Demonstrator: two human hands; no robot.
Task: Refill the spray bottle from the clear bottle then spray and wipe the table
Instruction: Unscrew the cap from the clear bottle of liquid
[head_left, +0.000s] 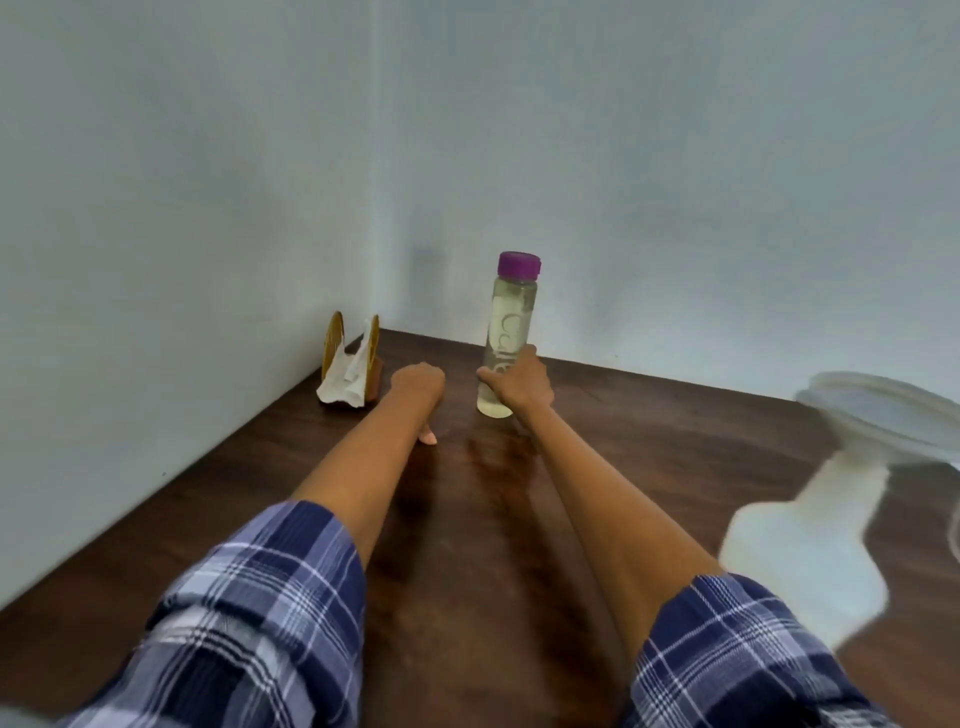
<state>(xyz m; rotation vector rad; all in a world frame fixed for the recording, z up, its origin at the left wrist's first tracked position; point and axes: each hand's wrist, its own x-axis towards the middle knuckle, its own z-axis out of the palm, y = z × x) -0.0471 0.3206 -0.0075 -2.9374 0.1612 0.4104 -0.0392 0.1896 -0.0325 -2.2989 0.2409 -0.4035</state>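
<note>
Plaid blue-and-white sleeves (249, 613) sat nearest the camera, two of them, over a dark brown wooden table (649, 447). At the near right edge stood one blurred white plastic spray bottle (810, 545), with a pale round object behind it too smeared to identify. Farther out, the left hand (418, 387) rested on the tabletop loosely curled, holding nothing. Just beside it, the right hand (519, 382) was wrapped around the lower body of the single tall clear bottle with a purple screw cap (506, 338), which stood upright and looked nearly full. To do this step well, I judged the hold should stay low and firm, the bottle kept vertical while it was brought near, and the free hand saved for the cap. Against the far wall sat one golden wooden napkin holder (337, 338) with white tissue (345, 382) spilling out.
</note>
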